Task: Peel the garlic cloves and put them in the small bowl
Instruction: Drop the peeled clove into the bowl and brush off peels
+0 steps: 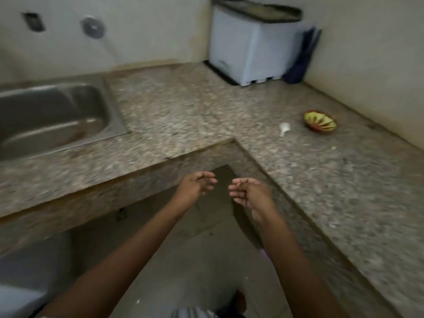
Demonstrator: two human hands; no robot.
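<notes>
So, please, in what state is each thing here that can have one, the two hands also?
left hand, loosely curled, holds nothing
right hand, loosely curled, holds nothing
garlic, lies on the counter near the small bowl, apart from it, untouched
small bowl, on the counter, open side up, contents too blurred to tell
white box, dark lid on
sink, nothing seen in its basin
</notes>
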